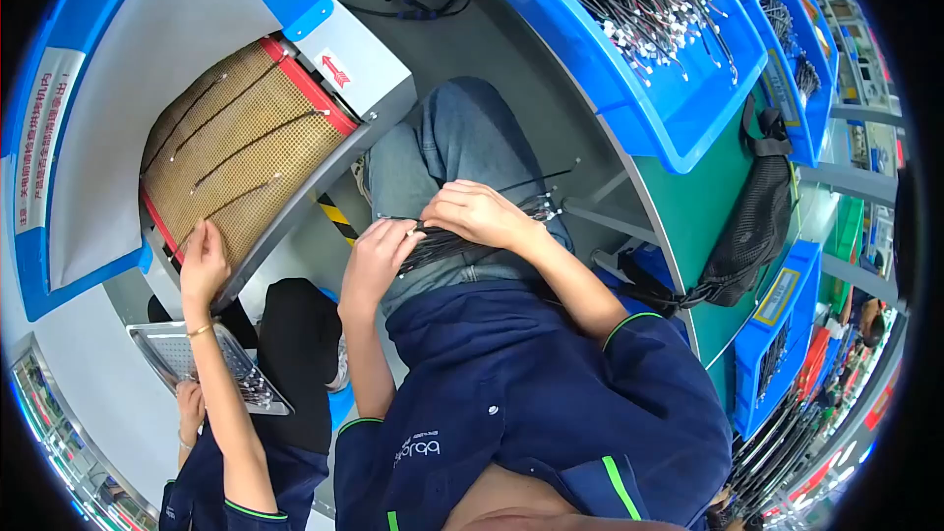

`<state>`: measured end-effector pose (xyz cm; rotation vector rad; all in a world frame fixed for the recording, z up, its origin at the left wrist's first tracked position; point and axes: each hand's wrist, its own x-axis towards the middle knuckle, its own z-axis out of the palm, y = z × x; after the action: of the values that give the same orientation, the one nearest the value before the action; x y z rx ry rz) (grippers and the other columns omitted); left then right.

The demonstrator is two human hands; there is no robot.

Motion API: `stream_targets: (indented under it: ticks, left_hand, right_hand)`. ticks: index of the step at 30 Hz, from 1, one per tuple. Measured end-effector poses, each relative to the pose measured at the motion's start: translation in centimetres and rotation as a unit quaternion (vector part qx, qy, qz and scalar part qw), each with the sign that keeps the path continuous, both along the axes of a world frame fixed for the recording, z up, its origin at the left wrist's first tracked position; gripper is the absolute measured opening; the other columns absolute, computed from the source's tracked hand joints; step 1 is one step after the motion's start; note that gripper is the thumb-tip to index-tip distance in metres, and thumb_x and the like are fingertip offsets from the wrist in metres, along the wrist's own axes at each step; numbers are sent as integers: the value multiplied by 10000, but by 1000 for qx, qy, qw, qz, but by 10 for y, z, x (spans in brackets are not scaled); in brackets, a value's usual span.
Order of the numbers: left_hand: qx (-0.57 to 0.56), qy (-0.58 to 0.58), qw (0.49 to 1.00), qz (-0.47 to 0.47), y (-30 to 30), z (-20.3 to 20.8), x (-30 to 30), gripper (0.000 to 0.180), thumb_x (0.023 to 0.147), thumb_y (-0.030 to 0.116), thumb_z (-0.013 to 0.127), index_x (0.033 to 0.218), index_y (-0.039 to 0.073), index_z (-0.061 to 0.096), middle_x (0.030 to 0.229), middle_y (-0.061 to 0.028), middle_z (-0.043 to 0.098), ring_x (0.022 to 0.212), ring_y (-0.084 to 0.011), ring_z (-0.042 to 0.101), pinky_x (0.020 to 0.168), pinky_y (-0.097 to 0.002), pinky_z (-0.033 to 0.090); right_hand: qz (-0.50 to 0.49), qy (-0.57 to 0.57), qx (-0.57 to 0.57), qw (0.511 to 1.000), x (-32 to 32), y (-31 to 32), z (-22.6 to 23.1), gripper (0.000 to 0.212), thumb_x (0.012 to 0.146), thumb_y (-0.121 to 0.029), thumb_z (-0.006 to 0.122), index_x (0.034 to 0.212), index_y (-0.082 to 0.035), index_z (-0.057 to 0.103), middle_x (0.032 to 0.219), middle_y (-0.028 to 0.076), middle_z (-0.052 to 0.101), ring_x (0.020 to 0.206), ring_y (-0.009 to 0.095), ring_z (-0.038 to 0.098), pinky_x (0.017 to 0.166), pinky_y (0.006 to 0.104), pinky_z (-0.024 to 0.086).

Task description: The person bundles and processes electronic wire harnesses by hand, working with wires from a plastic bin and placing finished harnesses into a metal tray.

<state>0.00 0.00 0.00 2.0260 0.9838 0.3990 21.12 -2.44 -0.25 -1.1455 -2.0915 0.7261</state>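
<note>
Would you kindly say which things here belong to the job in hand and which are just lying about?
Likely part of the job:
hand-held cables
mesh belt
large blue bin

Likely just lying about:
black bag
floor cord

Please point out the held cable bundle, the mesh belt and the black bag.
Held cable bundle [438, 248], head view: its middle.
Mesh belt [236, 130], head view: bare weave.
Black bag [751, 231], head view: its body.
</note>
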Motion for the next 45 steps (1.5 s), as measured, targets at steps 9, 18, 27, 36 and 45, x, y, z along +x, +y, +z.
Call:
stream_targets:
  ticks: [9, 18, 27, 36, 45]
  left_hand:
    - [62, -44, 994, 81, -20, 17, 17, 192, 772, 73, 692, 951, 18, 647, 822, -101, 639, 717, -257, 596, 675, -341, 490]
    - [69, -114, 989, 69, -4, 4, 9, 115, 726, 60, 729, 817, 8, 681, 787, -92, 665, 735, -230, 621, 676, -322, 499]
    - [176, -112, 976, 60, -6, 5, 14, 171, 701, -9, 729, 856, 22, 663, 827, -82, 659, 744, -236, 623, 662, -327, 498]
    - [166, -110, 978, 64, 16, -39, 9, 165, 684, -23, 717, 821, 16, 635, 773, -72, 649, 722, -235, 626, 650, -329, 513]
    - [228, -71, 970, 51, -4, 4, 1, 157, 674, -14, 722, 802, 20, 639, 766, -61, 650, 716, -241, 626, 644, -324, 514]
  right_hand:
    - [-16, 28, -17, 999, 6, -16, 4, 139, 825, -180, 634, 874, -54, 603, 784, 61, 563, 766, 218, 570, 731, 332, 459]
    - [34, 34, 17, 999, 7, -1, 7, 124, 837, -150, 638, 896, -41, 627, 859, 53, 625, 815, 212, 585, 755, 329, 464]
    - [11, 69, -37, 997, 7, -2, 3, 140, 836, -152, 648, 915, -35, 646, 868, 60, 647, 807, 237, 604, 750, 338, 491]
    - [16, 17, 5, 1000, 17, 21, -31, 115, 795, -125, 663, 869, -37, 658, 863, 44, 652, 795, 221, 604, 746, 333, 484]
    - [-18, 40, -19, 999, 23, -8, 8, 141, 797, -145, 646, 899, -49, 658, 837, 40, 625, 806, 221, 602, 755, 338, 483]
